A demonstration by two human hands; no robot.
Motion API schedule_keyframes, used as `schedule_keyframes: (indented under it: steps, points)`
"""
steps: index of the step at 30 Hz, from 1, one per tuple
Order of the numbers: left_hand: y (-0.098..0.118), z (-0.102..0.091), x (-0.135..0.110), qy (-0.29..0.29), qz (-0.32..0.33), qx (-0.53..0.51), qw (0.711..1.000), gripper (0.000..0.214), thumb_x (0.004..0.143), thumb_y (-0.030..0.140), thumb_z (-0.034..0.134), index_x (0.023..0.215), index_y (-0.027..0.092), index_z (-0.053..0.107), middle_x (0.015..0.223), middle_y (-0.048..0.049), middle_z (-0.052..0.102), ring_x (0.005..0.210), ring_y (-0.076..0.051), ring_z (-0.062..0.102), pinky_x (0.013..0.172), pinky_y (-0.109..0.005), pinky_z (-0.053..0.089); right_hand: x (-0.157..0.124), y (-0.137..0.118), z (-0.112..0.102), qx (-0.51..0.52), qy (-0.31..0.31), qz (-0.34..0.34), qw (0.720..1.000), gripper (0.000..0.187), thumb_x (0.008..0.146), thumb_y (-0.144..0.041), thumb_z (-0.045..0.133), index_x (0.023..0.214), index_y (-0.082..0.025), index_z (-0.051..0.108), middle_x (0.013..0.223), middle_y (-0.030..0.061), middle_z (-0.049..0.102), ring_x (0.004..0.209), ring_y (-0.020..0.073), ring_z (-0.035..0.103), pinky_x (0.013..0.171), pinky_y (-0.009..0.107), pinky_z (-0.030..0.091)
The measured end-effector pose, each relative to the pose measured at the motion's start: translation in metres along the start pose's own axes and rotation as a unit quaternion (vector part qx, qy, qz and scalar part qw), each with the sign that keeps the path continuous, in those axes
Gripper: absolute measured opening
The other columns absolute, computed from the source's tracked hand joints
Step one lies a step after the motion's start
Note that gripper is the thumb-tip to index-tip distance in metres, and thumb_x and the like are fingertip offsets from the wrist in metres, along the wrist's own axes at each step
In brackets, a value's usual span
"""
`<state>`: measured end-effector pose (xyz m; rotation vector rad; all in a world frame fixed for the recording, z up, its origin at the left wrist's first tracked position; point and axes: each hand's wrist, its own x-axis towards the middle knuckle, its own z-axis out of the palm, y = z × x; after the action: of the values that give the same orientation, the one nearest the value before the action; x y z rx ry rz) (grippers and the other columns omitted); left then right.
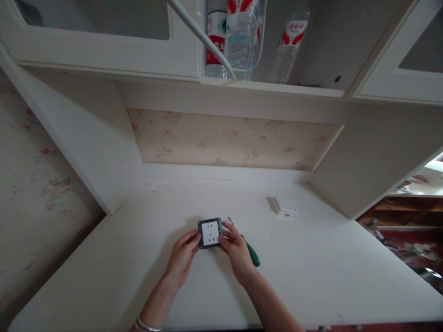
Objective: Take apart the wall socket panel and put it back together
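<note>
Between my two hands is a wall socket (210,233), a white face with dark slots set in a dark grey frame, its front turned toward me. My left hand (183,256) grips its left edge, fingers closed on the frame. On the opposite edge, my right hand (237,251) pinches the frame with the thumb on the front. A screwdriver with a green handle (254,256) lies on the white desktop just right of my right hand, partly hidden by it. Something small and white shows behind the right fingers; I cannot make out what it is.
A white square box-like piece (284,205) sits on the desktop (138,258) at the back right. A flat white piece (159,186) lies at the back left. Overhead, a cabinet shelf (277,86) holds clear bottles (289,50), and a pale cable (204,39) hangs in front.
</note>
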<state>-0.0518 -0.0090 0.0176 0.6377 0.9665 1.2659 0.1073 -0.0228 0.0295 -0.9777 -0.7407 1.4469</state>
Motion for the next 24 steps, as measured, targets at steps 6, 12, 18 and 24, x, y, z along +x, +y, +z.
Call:
schedule_keyframes:
  steps: [6, 12, 18, 24]
  points:
    - [-0.0038, -0.0024, 0.0028, 0.006, -0.011, 0.0, 1.0, 0.028, 0.07, 0.022, 0.074, 0.095, 0.011, 0.07, 0.1, -0.012, 0.07, 0.095, -0.021, 0.064, 0.087, -0.031, 0.049, 0.0004, -0.0004, -0.0003, 0.001, 0.013, 0.041, 0.999, 0.05, 0.068, -0.028, 0.072, 0.114, -0.019, 0.056, 0.099, 0.0074, 0.069, 0.091, 0.0215, 0.065, 0.083, 0.036, 0.049]
    - [-0.0055, -0.0044, 0.0024, 0.007, -0.012, 0.01, 1.0, 0.029, 0.07, 0.025, 0.075, 0.095, 0.011, 0.07, 0.1, -0.0124, 0.07, 0.094, -0.021, 0.064, 0.085, -0.031, 0.05, 0.0014, 0.0005, -0.0002, 0.002, 0.007, 0.012, 1.0, 0.046, 0.066, -0.026, 0.075, 0.108, -0.019, 0.059, 0.097, 0.0061, 0.07, 0.092, 0.0211, 0.064, 0.084, 0.035, 0.049]
    - [-0.005, -0.0028, 0.0022, 0.008, -0.001, 0.014, 1.0, 0.03, 0.069, 0.026, 0.075, 0.095, 0.011, 0.07, 0.102, -0.0122, 0.07, 0.096, -0.022, 0.063, 0.085, -0.03, 0.049, 0.0012, 0.003, -0.0014, -0.006, 0.02, 0.014, 1.0, 0.04, 0.067, -0.028, 0.074, 0.105, -0.019, 0.063, 0.086, 0.004, 0.07, 0.086, 0.0206, 0.066, 0.084, 0.036, 0.05]
    - [-0.0031, -0.0009, 0.0006, 0.002, -0.02, 0.004, 1.0, 0.025, 0.074, 0.022, 0.071, 0.097, 0.012, 0.07, 0.105, -0.0125, 0.069, 0.099, -0.022, 0.063, 0.089, -0.03, 0.048, 0.0033, 0.009, -0.0052, -0.048, -0.002, -0.033, 0.998, 0.053, 0.072, -0.03, 0.07, 0.122, -0.023, 0.057, 0.107, 0.0056, 0.068, 0.095, 0.0226, 0.064, 0.087, 0.04, 0.05]
